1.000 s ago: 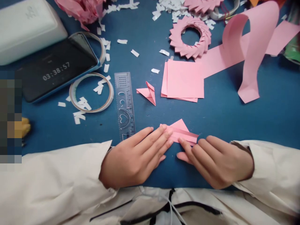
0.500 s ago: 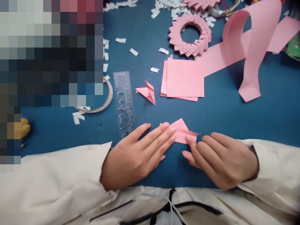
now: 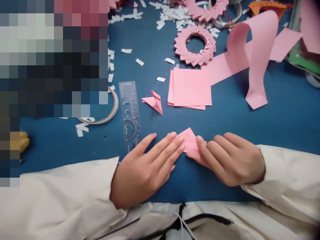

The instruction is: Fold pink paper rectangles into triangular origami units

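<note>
A small folded pink paper point(image 3: 190, 140) lies on the blue table with its point facing away from me. My left hand point(image 3: 147, 170) rests flat with fingers stretched over the paper's left part. At its right edge, my right hand point(image 3: 228, 158) pinches the paper between thumb and forefinger, the other fingers curled. Beyond them are a folded pink piece point(image 3: 154, 102) and a stack of pink square sheets point(image 3: 192, 87). A clear ruler point(image 3: 130, 116) stands upright in view, left of the folded piece, its lower end close to my left hand.
Behind the stack lie a pink paper ring point(image 3: 182, 45), a second ring point(image 3: 207, 11) and a long curled pink strip point(image 3: 261, 56). White paper scraps point(image 3: 172, 15) are scattered at the back. A roll of tape point(image 3: 115, 103) sits at the left.
My right hand has moved left and its thumb and forefinger now grip the paper's right end. The raised strip on the paper now lies flatter. The view has shifted slightly.
</note>
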`<state>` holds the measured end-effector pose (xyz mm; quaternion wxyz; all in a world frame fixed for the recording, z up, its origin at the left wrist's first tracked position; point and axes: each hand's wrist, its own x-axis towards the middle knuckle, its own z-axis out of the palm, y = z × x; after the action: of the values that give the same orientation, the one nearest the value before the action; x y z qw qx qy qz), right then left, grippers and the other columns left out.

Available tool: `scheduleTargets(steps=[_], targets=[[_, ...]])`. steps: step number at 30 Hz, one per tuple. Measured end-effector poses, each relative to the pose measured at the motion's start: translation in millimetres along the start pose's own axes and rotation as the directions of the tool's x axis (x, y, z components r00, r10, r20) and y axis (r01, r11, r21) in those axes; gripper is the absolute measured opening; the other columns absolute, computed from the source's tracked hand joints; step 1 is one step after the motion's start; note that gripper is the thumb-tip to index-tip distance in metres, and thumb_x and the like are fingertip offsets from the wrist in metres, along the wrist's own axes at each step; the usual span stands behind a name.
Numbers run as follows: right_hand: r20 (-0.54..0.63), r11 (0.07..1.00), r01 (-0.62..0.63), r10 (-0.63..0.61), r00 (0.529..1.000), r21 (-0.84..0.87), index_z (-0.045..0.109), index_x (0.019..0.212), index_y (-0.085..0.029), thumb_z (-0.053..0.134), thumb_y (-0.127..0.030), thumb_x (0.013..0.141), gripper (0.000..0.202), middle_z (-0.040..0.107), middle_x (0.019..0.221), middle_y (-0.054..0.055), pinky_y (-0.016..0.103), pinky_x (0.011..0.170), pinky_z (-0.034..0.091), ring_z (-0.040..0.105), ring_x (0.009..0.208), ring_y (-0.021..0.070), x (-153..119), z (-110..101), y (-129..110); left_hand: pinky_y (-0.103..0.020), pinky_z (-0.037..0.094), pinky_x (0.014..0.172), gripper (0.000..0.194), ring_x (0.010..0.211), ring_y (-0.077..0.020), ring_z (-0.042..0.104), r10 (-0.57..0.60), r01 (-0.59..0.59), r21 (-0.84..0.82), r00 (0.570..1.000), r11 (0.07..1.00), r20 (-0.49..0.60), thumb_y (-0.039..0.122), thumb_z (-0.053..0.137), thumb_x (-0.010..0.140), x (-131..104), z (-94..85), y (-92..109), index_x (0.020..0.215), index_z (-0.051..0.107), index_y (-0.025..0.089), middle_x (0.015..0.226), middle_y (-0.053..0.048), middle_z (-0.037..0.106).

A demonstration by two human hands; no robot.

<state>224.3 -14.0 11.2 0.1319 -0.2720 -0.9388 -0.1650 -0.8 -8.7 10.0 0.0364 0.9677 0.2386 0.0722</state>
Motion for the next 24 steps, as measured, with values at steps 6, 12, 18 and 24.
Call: scheduleTargets(steps=[6, 12, 18, 24], targets=[[0.001, 1.000, -0.020, 0.020, 1.000, -0.014, 0.061, 0.086, -0.005, 0.062, -0.022, 0.078, 0.019, 0.049, 0.053, -0.001, 0.028, 0.045, 0.029, 0.038, 0.049, 0.0103, -2, 4, 10, -0.037, 0.038, 0.092, 0.034, 0.122, -0.0231, 0.045, -0.092, 0.094, 0.061, 0.995, 0.994, -0.040, 0.018, 0.038, 0.092, 5, 4.9, 15, 0.122, 0.050, 0.009, 0.132, -0.008, 0.045], [0.000, 0.970, -0.185, 0.188, 0.982, 0.157, 0.057, 0.077, -0.013, 0.057, -0.022, 0.080, 0.009, 0.055, 0.063, 0.003, 0.027, 0.052, 0.035, 0.044, 0.059, 0.0122, -2, 10, 12, -0.034, 0.038, 0.086, 0.035, 0.120, -0.0255, 0.047, -0.144, 0.151, 0.109, 0.987, 0.983, -0.067, 0.021, 0.040, 0.091, 5, 4.9, 27, 0.122, 0.050, 0.006, 0.129, -0.012, 0.048], [0.116, 0.852, -0.394, 0.378, 0.919, 0.344, 0.053, 0.075, -0.015, 0.053, -0.016, 0.078, 0.004, 0.056, 0.072, 0.005, 0.027, 0.059, 0.039, 0.044, 0.065, 0.0137, 0, 16, 13, -0.033, 0.038, 0.083, 0.040, 0.116, -0.0269, 0.050, -0.174, 0.185, 0.204, 0.982, 0.961, -0.069, 0.028, 0.041, 0.091, 10, 5.4, 36, 0.121, 0.051, 0.004, 0.128, -0.014, 0.049], [-0.129, 0.973, -0.098, 0.126, 0.984, 0.210, 0.055, 0.075, -0.014, 0.060, -0.019, 0.077, 0.007, 0.056, 0.063, 0.001, 0.027, 0.052, 0.035, 0.046, 0.058, 0.0115, -3, 5, 12, -0.033, 0.040, 0.084, 0.044, 0.113, -0.0289, 0.053, -0.181, 0.204, 0.308, 0.978, 0.929, -0.101, 0.031, 0.040, 0.092, 17, 8.2, 49, 0.118, 0.052, -0.002, 0.124, -0.020, 0.050]])
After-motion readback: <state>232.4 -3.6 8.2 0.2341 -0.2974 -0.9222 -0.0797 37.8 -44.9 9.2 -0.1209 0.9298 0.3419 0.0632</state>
